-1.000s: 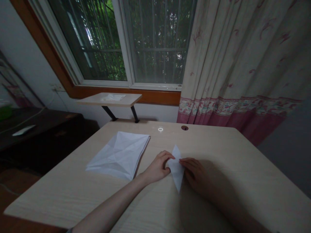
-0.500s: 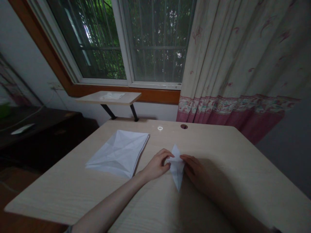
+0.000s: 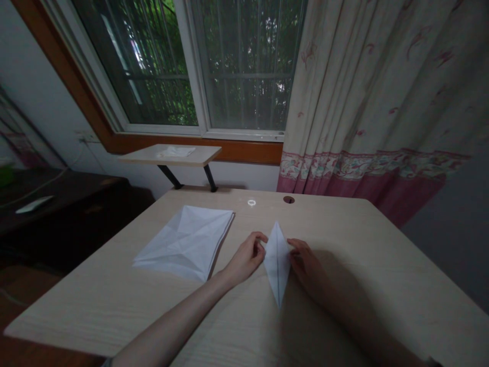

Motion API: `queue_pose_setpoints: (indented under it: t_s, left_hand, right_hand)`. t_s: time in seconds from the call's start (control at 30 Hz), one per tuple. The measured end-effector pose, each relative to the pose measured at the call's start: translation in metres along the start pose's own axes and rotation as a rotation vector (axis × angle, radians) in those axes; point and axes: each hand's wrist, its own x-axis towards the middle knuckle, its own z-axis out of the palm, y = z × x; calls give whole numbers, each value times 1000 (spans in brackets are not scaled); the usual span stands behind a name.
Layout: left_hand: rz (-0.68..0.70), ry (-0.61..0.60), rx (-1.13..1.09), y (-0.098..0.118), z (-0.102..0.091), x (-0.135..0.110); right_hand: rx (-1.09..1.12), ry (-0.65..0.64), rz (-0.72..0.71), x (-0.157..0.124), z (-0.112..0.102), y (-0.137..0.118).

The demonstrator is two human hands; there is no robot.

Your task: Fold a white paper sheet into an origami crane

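Note:
A white folded paper (image 3: 277,262) in a long diamond shape, with a crease down its middle, is between my hands over the desk. At its left corner, my left hand (image 3: 247,259) has thumb and index finger curled together against the edge. On the opposite side, the bent fingers of my right hand (image 3: 305,262) grip the right edge, with the thumb partly hidden in shadow. Left of my hands lies a stack of creased white paper sheets (image 3: 187,239), flat on the desk.
The wooden desk (image 3: 362,244) has a round cable hole (image 3: 289,200) near its back edge. A small raised shelf (image 3: 145,154) at the back left carries white paper (image 3: 178,152). A curtain (image 3: 355,127) hangs behind on the right. A dark cabinet (image 3: 76,204) stands to the left.
My fingers have drawn outward from the paper's middle to its side corners. The paper now shows a wider, smoother diamond with its lower tip slightly nearer me.

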Motion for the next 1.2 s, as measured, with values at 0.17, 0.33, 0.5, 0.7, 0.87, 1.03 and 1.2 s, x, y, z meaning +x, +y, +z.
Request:
queue_pose_setpoints:
  t_s: [0.17, 0.33, 0.5, 0.7, 0.87, 1.03, 1.2]
  left_hand:
    - [46, 33, 3, 2, 1, 0]
    - [150, 13, 95, 9, -1, 0]
    - [193, 1, 211, 7, -1, -1]
    - [186, -5, 419, 10, 0, -4]
    - [142, -75, 598, 20, 0, -6]
    - [107, -118, 680, 27, 4, -8]
    - [105, -121, 729, 29, 10, -9]
  right_hand:
    - [-17, 10, 15, 0, 5, 3]
    - [-106, -14, -52, -4, 4, 4]
    - [-250, -63, -129, -5, 1, 6]
    - [-384, -119, -241, -4, 2, 8]
    - [-362, -108, -240, -4, 3, 8]
    - [-375, -128, -243, -4, 2, 8]
    - [-408, -148, -237, -3, 2, 9]
